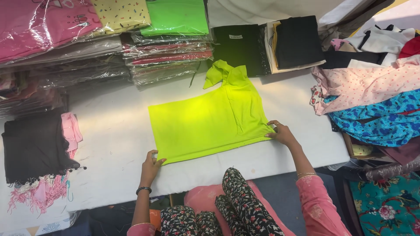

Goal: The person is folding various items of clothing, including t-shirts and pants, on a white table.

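A neon yellow-green garment (205, 120) lies flat on the white table (113, 144), folded into a rough rectangle with a sleeve or collar part sticking up at its far end. My left hand (151, 166) pinches its near left corner. My right hand (282, 133) grips its near right corner, where the cloth bunches slightly. Both hands hold the near edge down on the table.
Stacks of plastic-wrapped garments (166, 48) line the far left. Black folded clothes (262, 43) sit at the back. A heap of loose printed fabrics (372, 100) fills the right. A black cloth with pink fringe (35, 148) lies at the left. My floral-trousered knees (236, 205) are below.
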